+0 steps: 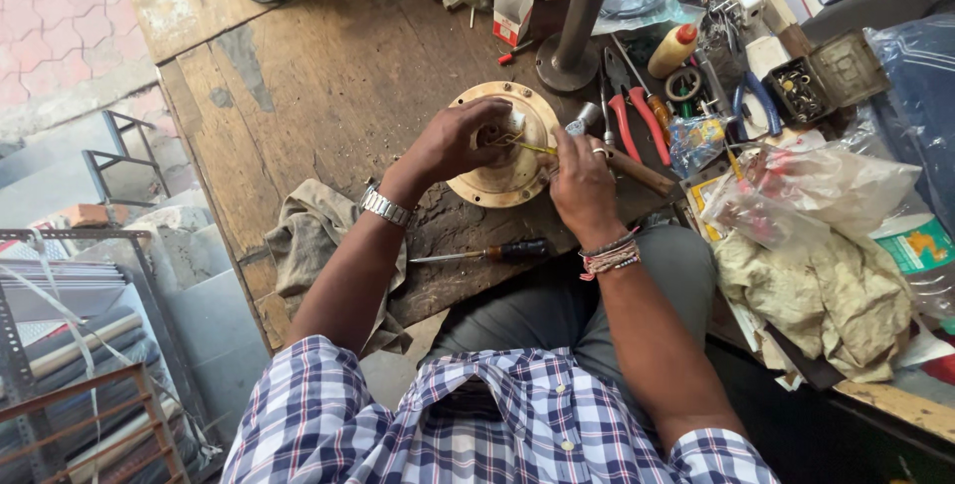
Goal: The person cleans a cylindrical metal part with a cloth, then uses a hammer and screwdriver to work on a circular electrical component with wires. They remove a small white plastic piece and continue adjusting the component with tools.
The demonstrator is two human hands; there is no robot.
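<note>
The left hand (460, 141) curled closed over the coil and small white piece at the hub of a round, flat brass-coloured disc (505, 184), while the right hand (580, 178) pinched a thin yellow wire (537, 149) running into that hub. The disc lay flat on a worn, scarred wooden bench (318, 86), near its front edge and just before the person's knees. A dark-handled screwdriver (492, 252) lay near the edge, a crumpled grey rag (308, 235) hung left, and red-handled pliers (637, 121) rested right.
</note>
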